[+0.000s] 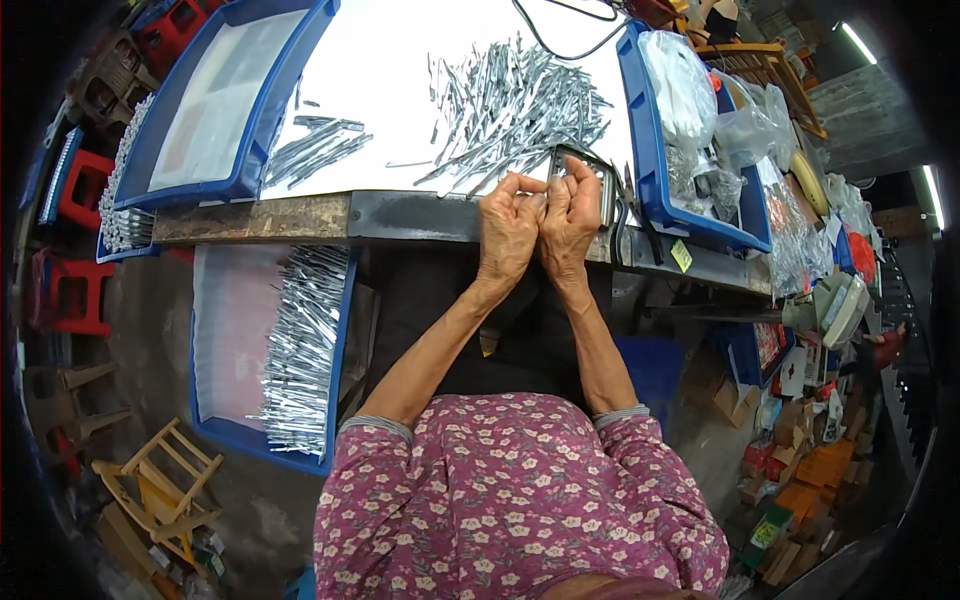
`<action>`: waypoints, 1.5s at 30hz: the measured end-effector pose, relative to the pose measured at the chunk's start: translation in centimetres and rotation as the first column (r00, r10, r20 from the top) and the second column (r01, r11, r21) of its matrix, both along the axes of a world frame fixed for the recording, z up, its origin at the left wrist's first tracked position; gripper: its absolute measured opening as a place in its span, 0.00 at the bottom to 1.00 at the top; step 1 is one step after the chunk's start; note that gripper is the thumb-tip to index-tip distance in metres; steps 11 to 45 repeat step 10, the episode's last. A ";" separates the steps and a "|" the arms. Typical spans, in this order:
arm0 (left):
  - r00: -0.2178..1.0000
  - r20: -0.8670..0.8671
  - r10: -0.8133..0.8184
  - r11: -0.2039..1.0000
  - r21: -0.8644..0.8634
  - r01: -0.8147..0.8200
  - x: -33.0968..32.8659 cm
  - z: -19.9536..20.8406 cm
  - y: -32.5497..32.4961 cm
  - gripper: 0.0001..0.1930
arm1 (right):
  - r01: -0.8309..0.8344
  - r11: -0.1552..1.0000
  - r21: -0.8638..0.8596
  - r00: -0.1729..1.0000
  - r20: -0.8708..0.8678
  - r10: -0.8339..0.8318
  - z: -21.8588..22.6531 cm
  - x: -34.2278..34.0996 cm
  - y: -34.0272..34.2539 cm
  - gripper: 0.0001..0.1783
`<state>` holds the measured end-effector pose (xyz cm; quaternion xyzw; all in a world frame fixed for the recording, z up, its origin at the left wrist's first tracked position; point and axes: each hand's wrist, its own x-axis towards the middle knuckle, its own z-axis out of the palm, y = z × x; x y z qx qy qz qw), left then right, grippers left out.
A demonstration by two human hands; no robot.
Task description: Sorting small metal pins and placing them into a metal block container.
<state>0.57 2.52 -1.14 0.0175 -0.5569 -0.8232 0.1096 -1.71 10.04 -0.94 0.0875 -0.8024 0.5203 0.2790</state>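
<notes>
At the front edge of the table, my left hand (509, 228) and my right hand (571, 222) meet with fingers curled and tips pinched close together. Whatever lies between the fingertips is too small or hidden to make out. Just beyond them spreads a big loose pile of thin grey metal strips (525, 105) on the white tabletop (390, 75). A smaller, neater bundle of the same strips (315, 150) lies to the left. Beside my right hand is a metal block-like fixture (606, 195), partly covered by the hand. Dark-handled pliers (627, 205) rest right of it.
A blue tray (262, 150) lined with white stands at the table's left. Another blue tray (655, 165) holds plastic bags on the right. Below the table's left, a blue crate (200, 400) contains many metal strips. Red stools (85, 190) and a wooden chair (165, 480) stand left.
</notes>
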 end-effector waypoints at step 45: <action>0.999 -0.023 -0.032 0.997 -0.072 0.030 -0.6 0.2 -2.8 0.05 | -0.183 0.983 0.008 0.962 0.207 0.177 0.9 -0.7 0.4 0.17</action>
